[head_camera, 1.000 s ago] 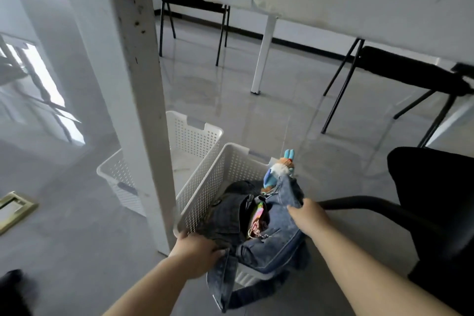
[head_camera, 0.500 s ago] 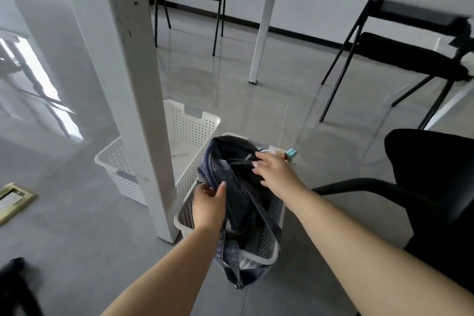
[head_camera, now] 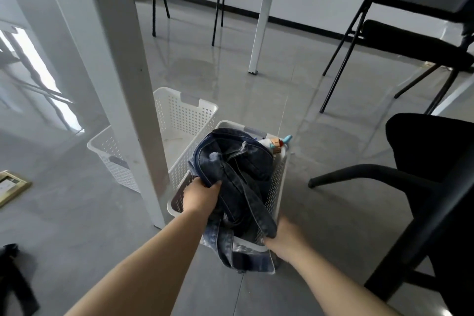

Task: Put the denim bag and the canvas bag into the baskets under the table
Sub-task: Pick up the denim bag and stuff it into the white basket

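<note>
The dark blue denim bag (head_camera: 238,169) sits bunched up inside the nearer white perforated basket (head_camera: 278,185) on the floor. Part of its strap spills over the basket's near rim. A small plush charm (head_camera: 275,143) pokes out at the basket's far corner. My left hand (head_camera: 201,196) grips the bag's left edge. My right hand (head_camera: 283,237) is at the basket's near right corner, closed on the denim strap. A second white basket (head_camera: 179,110) stands behind and to the left, with nothing visible in it. The canvas bag is not in view.
A thick white table leg (head_camera: 115,72) rises just left of the baskets, partly hiding the far one. A thinner table leg (head_camera: 261,15) stands further back. Black chairs (head_camera: 423,41) stand behind, a black armchair (head_camera: 423,174) close on the right. A brass floor plate (head_camera: 11,187) lies left.
My right hand has dropped from the top of the bag to the basket's near right corner and taken the strap. The bag has sunk lower into the basket.
</note>
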The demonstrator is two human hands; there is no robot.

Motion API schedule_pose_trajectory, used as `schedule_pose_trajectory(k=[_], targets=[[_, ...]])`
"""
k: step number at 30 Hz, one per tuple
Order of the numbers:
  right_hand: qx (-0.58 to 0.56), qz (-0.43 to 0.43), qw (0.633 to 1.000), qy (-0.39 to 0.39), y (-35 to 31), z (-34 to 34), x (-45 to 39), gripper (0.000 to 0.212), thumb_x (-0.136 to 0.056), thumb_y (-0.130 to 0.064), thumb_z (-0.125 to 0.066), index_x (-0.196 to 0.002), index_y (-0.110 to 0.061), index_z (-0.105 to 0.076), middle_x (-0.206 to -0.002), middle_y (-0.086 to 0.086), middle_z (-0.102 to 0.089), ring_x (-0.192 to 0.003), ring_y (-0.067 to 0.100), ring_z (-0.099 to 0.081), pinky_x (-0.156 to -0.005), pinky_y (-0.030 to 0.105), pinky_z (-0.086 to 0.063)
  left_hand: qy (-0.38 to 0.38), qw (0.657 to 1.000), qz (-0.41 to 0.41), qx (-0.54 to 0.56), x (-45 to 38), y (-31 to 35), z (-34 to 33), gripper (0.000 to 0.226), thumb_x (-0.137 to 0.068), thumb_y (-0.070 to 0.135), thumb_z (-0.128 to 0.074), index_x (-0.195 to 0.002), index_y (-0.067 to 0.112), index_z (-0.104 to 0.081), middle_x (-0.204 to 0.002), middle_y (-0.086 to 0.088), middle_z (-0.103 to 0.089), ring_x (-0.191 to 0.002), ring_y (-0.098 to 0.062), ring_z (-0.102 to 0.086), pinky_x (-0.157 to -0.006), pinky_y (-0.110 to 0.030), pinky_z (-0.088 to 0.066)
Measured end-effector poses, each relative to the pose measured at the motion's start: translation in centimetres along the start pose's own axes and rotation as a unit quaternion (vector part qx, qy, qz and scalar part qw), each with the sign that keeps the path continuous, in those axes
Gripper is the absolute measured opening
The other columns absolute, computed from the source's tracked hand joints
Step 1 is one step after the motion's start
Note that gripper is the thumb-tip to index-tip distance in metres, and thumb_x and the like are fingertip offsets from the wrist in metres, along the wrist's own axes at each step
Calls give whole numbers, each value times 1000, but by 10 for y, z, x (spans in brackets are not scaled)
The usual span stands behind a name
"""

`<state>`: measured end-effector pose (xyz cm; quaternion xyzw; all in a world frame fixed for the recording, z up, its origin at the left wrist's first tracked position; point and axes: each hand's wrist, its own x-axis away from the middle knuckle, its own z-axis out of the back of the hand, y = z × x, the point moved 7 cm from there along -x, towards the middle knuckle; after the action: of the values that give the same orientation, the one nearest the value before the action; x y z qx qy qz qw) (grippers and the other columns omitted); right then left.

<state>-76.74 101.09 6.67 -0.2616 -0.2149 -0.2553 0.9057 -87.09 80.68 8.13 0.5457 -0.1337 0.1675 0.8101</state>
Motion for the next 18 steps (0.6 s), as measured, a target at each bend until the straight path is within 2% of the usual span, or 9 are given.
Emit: schedule_pose_trajectory(k=[3,5,6,8,9,11,14,16,18], targets=[[114,25,993,-3,-26,35,5,27,-84,-33,-63,-96,-9,-62,-95,9,-66,-87,24,-64,-58,26,-38,15,1000,-12,-7,-2,6,6,24,-86,32,-61,-101,12,-64,-91,-8,-69,-86,-29,-64,-77,-36,-53],[3,66,998,1,-56,69,9,23,-85,-34,-63,-79,-13,-56,-74,2,-56,-66,15,-53,-51,27,-31,23,1000,-11,1,-5,4,7,25,-87,30,-61,-102,11,-63,-92,-11,-70,-87,-32,-65,-79,-36,-53],[-81,92,992,20,-72,88,11,19,-85,-33,-63,-82,-16,-56,-73,-2,-54,-65,11,-51,-53,25,-34,25,1000,-10,4,-5,3,6,25,-87,30,-61,-102,10,-64,-94,-12,-71,-88,-33,-65,-80,-37,-53],[-231,155,955,104,-102,124,14,15,-85,-29,-65,-96,-21,-61,-84,-5,-61,-80,14,-61,-68,28,-46,27,1000,-16,0,-3,5,5,24,-87,30,-61,-102,11,-63,-94,-13,-70,-89,-33,-65,-79,-36,-52],[-280,182,931,148,-112,137,14,16,-84,-27,-66,-98,-22,-62,-89,-5,-64,-87,16,-64,-77,31,-50,28,999,-17,-7,-2,6,5,24,-87,30,-61,-102,11,-63,-94,-12,-70,-90,-33,-65,-78,-36,-52],[-311,229,899,209,-126,151,16,13,-84,-22,-66,-96,-23,-63,-88,-5,-67,-85,15,-64,-81,34,-51,30,999,-17,-18,-2,5,6,24,-87,31,-60,-102,12,-62,-93,-11,-69,-90,-33,-65,-78,-36,-51],[-229,253,906,251,-124,144,16,14,-87,-18,-62,-101,-20,-65,-85,-8,-63,-78,11,-59,-72,25,-46,23,1000,-14,-9,-3,3,7,24,-88,31,-60,-103,12,-61,-87,-7,-65,-87,-32,-64,-76,-35,-51],[-63,241,937,244,-108,123,8,19,-89,-18,-57,-107,-21,-62,-91,-7,-63,-81,15,-59,-70,25,-46,14,1000,-11,4,-4,2,6,24,-89,31,-59,-104,12,-61,-86,-7,-65,-86,-31,-63,-78,-35,-52],[77,200,968,127,-82,86,-10,25,-87,-19,-57,-112,-22,-57,-103,-1,-67,-89,22,-63,-77,33,-53,9,1000,-13,5,-6,2,6,24,-89,31,-59,-104,13,-60,-88,-6,-65,-85,-29,-62,-79,-35,-52]])
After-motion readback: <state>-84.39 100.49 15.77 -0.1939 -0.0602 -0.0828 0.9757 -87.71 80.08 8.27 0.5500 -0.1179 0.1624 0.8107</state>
